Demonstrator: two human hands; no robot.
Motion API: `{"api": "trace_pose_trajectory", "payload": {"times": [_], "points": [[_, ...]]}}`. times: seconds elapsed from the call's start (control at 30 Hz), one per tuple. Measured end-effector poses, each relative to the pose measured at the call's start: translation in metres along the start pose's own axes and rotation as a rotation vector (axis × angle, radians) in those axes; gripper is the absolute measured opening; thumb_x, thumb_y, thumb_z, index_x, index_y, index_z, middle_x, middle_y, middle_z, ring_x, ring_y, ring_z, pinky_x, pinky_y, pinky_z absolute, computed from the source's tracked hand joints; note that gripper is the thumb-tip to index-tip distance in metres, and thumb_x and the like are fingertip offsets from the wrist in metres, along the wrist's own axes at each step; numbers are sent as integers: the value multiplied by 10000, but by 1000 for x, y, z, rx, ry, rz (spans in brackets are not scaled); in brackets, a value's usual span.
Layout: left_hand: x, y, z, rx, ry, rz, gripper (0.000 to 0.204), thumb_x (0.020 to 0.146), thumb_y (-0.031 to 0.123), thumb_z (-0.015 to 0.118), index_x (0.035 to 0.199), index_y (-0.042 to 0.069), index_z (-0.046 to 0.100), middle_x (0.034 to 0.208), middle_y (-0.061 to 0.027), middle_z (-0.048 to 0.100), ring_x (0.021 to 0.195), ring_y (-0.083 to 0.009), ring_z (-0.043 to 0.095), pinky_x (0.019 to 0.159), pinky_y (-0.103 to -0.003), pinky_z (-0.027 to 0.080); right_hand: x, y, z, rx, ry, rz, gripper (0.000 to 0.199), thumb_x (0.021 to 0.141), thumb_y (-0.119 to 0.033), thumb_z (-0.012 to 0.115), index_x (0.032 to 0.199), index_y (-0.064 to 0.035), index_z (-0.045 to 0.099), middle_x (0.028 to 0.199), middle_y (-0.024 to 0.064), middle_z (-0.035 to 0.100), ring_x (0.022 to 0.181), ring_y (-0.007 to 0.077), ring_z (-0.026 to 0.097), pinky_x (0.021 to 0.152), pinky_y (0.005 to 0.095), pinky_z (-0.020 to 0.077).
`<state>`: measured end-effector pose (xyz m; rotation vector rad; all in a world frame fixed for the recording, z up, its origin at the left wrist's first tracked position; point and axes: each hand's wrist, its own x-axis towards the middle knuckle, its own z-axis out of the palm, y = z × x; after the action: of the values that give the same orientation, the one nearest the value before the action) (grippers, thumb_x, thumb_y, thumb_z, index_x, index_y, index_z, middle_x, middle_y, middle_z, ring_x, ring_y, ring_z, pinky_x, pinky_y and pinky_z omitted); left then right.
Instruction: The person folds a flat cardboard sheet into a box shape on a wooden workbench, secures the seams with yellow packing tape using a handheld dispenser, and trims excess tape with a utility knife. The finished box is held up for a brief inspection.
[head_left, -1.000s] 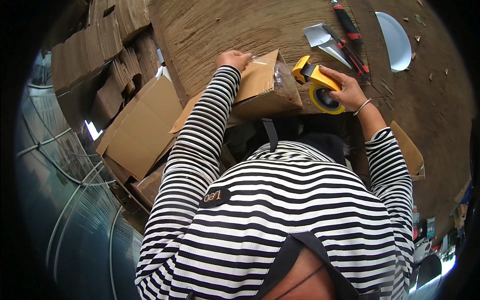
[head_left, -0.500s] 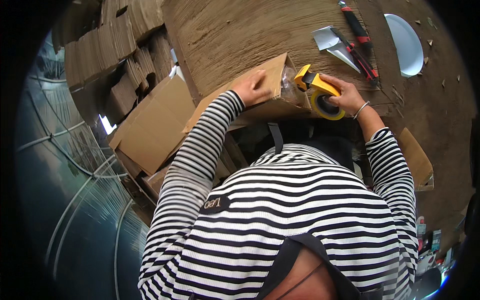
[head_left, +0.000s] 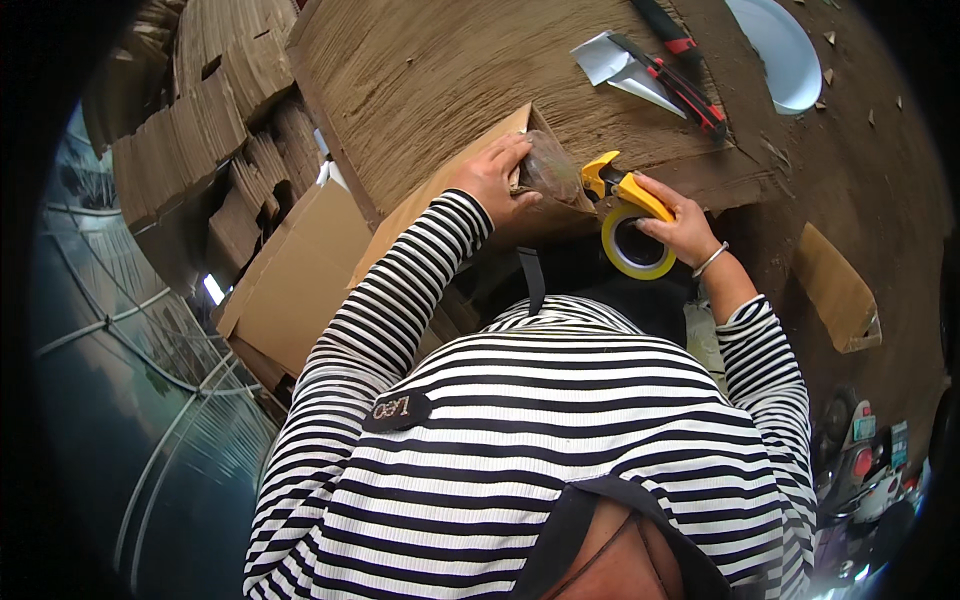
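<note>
"Grip first: what is held by the right hand?"

"A yellow plastic tape dispenser is grasped there, with the fingers wrapped over its frame and the thumb set near the yellow-edged, round roll of tape that hangs from it."

"And how is the left hand placed?"

"It is laid over the right-hand end of a long brown cardboard carton, with the fingers and thumb spread across the edge. Whether that edge is pinched or only pressed cannot be told."

"Where is the carton found?"

"At the near edge of a rough brown wooden tabletop, in front of the striped torso. Its long axis is slanted from the lower left up towards the right, and clear crinkled plastic wrapping is seen bulging at the end that faces the dispenser."

"Which relation matters most, then?"

"The one between dispenser and carton end. The dispenser's nose is pointed leftward and slightly away from the body, at that end; the two are set just beside each other, and contact cannot be made out. The carton is lain to the left of the right-hand grip, and the left hand is the nearer one, being already upon it."

"Anything else close by?"

"A black-and-red utility knife is left lying farther off, beside a folded white paper piece."
</note>
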<state>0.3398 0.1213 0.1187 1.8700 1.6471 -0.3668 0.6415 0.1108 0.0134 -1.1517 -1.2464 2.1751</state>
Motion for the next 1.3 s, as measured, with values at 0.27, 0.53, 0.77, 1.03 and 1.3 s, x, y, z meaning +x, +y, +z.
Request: {"api": "trace_pose_trajectory", "payload": {"times": [0.27, 0.53, 0.77, 1.03, 1.3], "points": [[3, -3, 1, 37, -19, -47, 689, 782, 418, 686, 1323, 51, 469, 1384, -96, 463, 1259, -246, 457, 1060, -329, 366, -99, -13, 33, -95, 173, 107, 628, 728, -18, 681, 1330, -53, 504, 1304, 129, 556, 1133, 176, 554, 986, 271, 400], [6, 12, -7, 147, -135, -162, 682, 861, 523, 570, 1394, 129, 412, 1386, -83, 480, 1247, -249, 486, 1045, -364, 396, -163, 21, 146, -141, 369, 134, 646, 743, -24, 687, 1352, -60, 474, 1347, 108, 524, 1189, 171, 522, 1016, 273, 382], [8, 6, -5, 186, -156, -125, 680, 873, 532, 529, 1411, 140, 391, 1384, -84, 481, 1228, -249, 507, 1023, -386, 426, -66, 42, 161, -270, 109, 171, 628, 709, -171, 720, 1297, -50, 534, 1086, 144, 655, 904, 158, 626, 800, 289, 499], [-6, -10, 23, 137, 436, 90, 525, 873, 354, 601, 1317, 94, 499, 1321, -147, 519, 1218, -286, 504, 1003, -420, 431, 15, 83, 226, -529, -197, 178, 596, 735, -267, 728, 1289, -117, 567, 1039, 119, 667, 914, 213, 618, 836, 304, 474], [-41, -48, 175, -751, -351, 123, 320, 904, 148, 547, 1215, 77, 560, 1122, -110, 611, 990, -242, 599, 952, -334, 437, -112, 69, 108, -173, 272, 276, 604, 722, -101, 710, 1304, -88, 551, 1051, 45, 639, 799, 111, 583, 761, 248, 485]]}}
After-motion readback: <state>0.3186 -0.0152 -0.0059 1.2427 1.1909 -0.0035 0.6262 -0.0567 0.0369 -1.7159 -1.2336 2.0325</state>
